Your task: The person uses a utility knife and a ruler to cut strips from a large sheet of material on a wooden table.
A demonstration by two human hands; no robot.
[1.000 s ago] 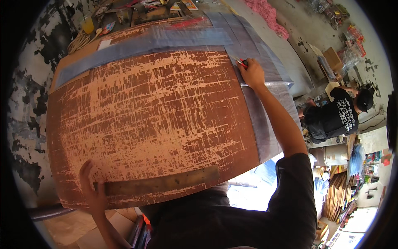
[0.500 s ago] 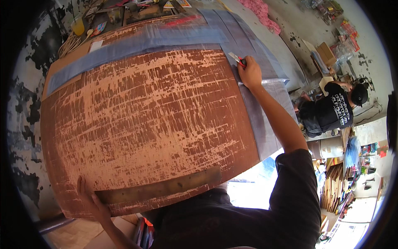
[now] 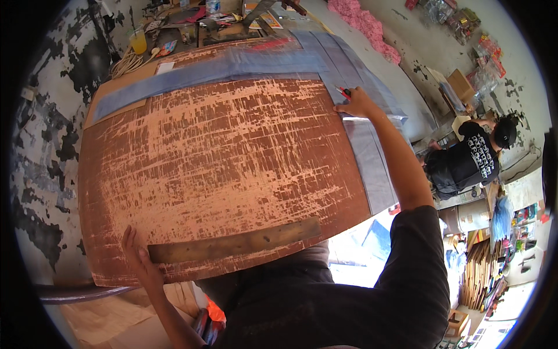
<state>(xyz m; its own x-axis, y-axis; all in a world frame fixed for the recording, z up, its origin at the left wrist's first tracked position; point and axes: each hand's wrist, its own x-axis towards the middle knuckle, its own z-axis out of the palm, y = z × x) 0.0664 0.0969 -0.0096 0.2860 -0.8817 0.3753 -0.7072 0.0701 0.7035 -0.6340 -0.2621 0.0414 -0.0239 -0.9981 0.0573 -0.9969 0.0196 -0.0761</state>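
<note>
A large brown cutting board (image 3: 337,134), its surface scored all over with pale scratches, spreads in front of me. My left hand (image 3: 140,262) lies at its near left edge with fingers stretched out. Beside those fingers rests a long, flat, dull brown strip like a straightedge (image 3: 232,241). At the far right of the board, my right hand (image 3: 361,106) is closed round a red and black utility knife (image 3: 346,92). Beneath that hand are blue-grey translucent sheets (image 3: 372,157) along the right side. Another blue-grey strip (image 3: 192,75) crosses the board's far side.
Behind the board stand a cup of yellow drink (image 3: 138,42), a coil of cord (image 3: 129,64) and scattered tools. A pink bundle (image 3: 366,26) lies at the far right. Another person in a black shirt (image 3: 468,154) sits at the right, near stacked cardboard (image 3: 479,273).
My right hand, with the knife, has moved slightly nearer over the blue-grey sheets, and the blade no longer shows clearly. The view has shifted a little; my left hand stays beside the brown strip.
</note>
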